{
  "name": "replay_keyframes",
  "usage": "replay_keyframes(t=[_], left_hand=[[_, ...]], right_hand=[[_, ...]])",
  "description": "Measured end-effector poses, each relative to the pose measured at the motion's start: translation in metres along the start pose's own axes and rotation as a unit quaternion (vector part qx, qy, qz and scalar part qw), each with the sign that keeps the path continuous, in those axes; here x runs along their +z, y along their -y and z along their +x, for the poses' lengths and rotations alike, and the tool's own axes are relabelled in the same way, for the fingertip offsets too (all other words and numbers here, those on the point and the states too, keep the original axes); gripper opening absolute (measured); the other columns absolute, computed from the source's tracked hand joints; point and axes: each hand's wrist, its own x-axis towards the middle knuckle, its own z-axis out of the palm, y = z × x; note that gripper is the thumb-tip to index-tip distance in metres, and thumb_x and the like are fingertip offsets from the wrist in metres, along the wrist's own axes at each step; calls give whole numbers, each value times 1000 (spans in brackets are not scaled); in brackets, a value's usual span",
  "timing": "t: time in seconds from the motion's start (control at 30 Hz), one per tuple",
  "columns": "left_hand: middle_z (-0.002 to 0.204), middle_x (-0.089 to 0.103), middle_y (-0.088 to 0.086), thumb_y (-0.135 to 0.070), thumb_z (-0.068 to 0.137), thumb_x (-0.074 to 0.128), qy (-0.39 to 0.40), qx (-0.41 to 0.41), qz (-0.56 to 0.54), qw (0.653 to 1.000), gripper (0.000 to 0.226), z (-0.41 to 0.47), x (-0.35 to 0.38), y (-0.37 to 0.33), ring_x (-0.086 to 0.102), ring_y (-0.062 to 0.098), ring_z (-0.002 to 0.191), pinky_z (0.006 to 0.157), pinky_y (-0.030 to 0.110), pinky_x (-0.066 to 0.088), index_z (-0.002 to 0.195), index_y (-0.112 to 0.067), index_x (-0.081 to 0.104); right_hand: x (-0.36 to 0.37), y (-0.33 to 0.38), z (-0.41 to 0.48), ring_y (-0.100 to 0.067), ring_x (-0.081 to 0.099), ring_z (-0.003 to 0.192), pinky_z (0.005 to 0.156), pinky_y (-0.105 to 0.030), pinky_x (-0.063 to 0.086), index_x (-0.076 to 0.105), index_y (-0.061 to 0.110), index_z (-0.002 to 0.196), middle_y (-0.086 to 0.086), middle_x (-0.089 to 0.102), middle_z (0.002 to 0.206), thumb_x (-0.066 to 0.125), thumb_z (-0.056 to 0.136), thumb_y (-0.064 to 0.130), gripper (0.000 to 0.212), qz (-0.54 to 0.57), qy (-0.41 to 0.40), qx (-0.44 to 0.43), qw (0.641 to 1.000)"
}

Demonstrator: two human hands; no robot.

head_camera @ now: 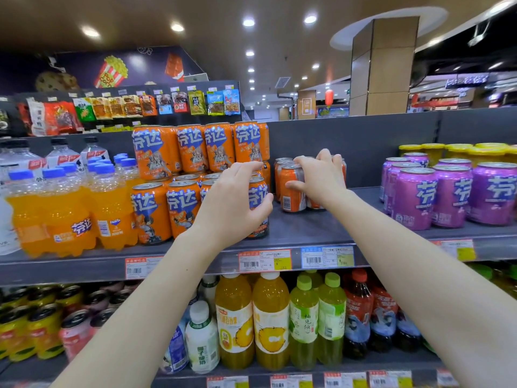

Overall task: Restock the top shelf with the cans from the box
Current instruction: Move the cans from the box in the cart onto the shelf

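Note:
Orange Fanta cans (167,203) stand in two stacked layers on the grey top shelf (305,228). My left hand (235,197) is wrapped around the rightmost front orange can (258,194), which stands on the shelf. To its right is a group of small orange cans (289,189), several deep. My right hand (319,177) lies over that group, thumb on the front can's side and fingers over the tops behind. No box is in view.
Purple cans (436,194) fill the shelf's right end, with yellow cups (447,151) behind. Orange soda bottles (64,214) stand at the left. Bare shelf lies between the small cans and the purple ones. Juice and tea bottles (268,317) stand on the shelf below.

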Motion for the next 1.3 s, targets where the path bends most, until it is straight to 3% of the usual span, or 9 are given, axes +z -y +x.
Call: replay_keyframes(t=[0.2,0.43,0.7,0.87,1.0,1.17,1.3], left_hand=[[142,57,1,-34,94,69,6,-2,-7,1000,62,-2,1,1,54,17,132,107,38,51,149,-16,47],[145,56,2,-37,94,67,16,-2,12,1000,64,1,1,3,51,17,134,110,36,47,151,-16,46],[147,56,5,-39,94,66,35,15,62,997,66,4,-4,7,50,22,138,122,47,34,150,-11,48],[147,57,6,-40,94,65,48,18,68,996,66,2,-8,6,50,24,139,123,47,32,150,-10,48],[145,59,8,-38,94,65,53,29,66,996,64,-1,-15,-1,53,26,135,119,50,38,149,-9,50],[144,60,10,-40,92,63,70,45,104,991,66,-11,-31,-12,54,28,135,119,52,36,148,-6,51],[139,62,12,-39,91,64,73,36,119,990,64,-39,-51,-24,56,30,129,114,46,41,145,-6,53]], right_hand=[[6,2,5,-28,45,120,94,-45,33,54,27,138,-3,69,121,59,88,69,64,-26,1,-4,1000],[7,3,7,-27,45,117,93,-45,34,56,25,132,-4,70,115,60,88,69,62,-43,-1,-4,999],[-14,5,-13,-26,46,124,98,-44,32,57,23,141,0,66,129,69,91,51,58,66,-45,3,997],[-39,3,-28,-27,57,123,100,-43,42,59,24,139,-2,68,130,61,94,35,46,54,-18,-6,998],[-59,6,-50,-33,64,111,87,-39,50,65,21,128,-5,70,125,57,91,22,38,40,15,11,999],[-80,16,-86,-38,65,103,80,-42,54,62,18,124,-11,69,118,57,88,25,38,-8,104,41,994],[-94,35,-118,-36,64,104,78,-40,53,62,17,120,-10,68,120,59,90,27,32,-24,128,27,991]])
